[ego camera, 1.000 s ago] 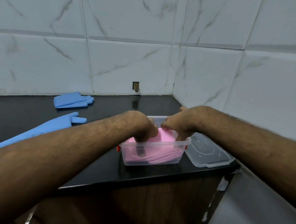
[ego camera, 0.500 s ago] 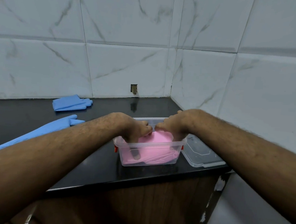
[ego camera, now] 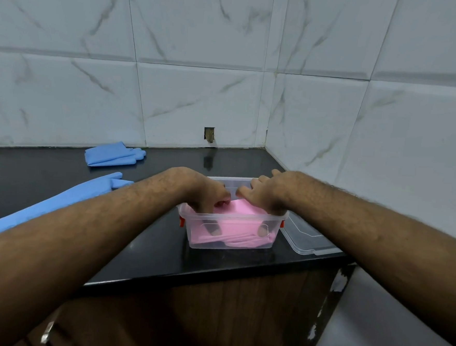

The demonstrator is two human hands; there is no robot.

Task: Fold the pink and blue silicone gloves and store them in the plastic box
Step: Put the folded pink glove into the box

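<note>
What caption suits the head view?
Both hands press pink gloves into the plastic box; blue gloves wait on the counter.

A home kitchen corner. A glossy black stone countertop (ego camera: 46,171) runs under both forearms and meets white marble-look wall tiles (ego camera: 189,94) beyond the hands and along the right. Below the forearms, dark wood cabinet fronts (ego camera: 211,315) sit under the counter edge. A small chipped hole in the tile (ego camera: 209,134) shows past the left hand (ego camera: 204,192).
</note>
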